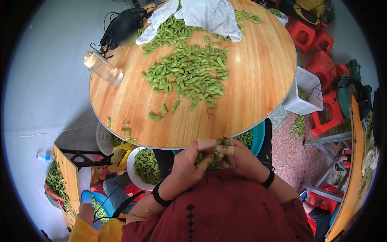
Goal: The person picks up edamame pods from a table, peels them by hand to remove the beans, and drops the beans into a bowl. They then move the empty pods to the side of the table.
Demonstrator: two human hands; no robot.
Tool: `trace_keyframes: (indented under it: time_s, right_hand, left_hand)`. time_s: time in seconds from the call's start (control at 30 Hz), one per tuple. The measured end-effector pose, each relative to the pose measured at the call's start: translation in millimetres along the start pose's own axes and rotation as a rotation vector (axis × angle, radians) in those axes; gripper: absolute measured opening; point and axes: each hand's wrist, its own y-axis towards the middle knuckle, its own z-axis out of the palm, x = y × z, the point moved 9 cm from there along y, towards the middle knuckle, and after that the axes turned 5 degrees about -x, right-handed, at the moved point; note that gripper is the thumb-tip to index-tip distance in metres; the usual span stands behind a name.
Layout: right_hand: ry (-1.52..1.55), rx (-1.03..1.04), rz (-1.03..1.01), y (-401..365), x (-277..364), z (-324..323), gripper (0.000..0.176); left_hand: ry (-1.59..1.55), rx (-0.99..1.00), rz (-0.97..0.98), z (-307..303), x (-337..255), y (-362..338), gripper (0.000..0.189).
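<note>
My left hand (192, 158) is closed, its fingers curled, with pale tape or cots on some fingers. Whatever may be inside its grip is hidden. Beside it, my right hand (245, 159) is closed around a few edamame pods (219, 148). The two hands nearly meet just off the near table edge, above a teal basin (258, 139) holding green pods or beans, partly covered by the hands. On the round wooden table (258, 80) lies a wide heap of edamame pods (189, 72), with several loose pods (155, 116) nearer me.
A white cloth (209, 18) covers part of another pod heap. A clear bottle (105, 70) and a black bag (125, 26) stand at the table's left. A white bowl (130, 165) of pods sits below left; a white crate (304, 105) and red stools (328, 115) are right. Another person's arm (85, 213) shows lower left.
</note>
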Motion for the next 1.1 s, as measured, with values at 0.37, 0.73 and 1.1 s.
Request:
trace_keyframes:
  time_s: [0.37, 0.73, 1.1]
  right_hand:
    - [0.098, 0.054, -0.049, -1, 4, 9, 0.018]
    - [-0.025, 0.081, 0.029, -4, 6, 11, 0.015]
    - [-0.634, -0.031, -0.656, -15, 41, 23, 0.017]
  left_hand:
    - [-0.396, -0.136, -0.157, -3, 29, 1, 0.037]
    - [0.336, -0.094, 0.47, -6, -40, -4, 0.024]
    - [-0.393, -0.204, -0.229, -4, 38, -11, 0.03]
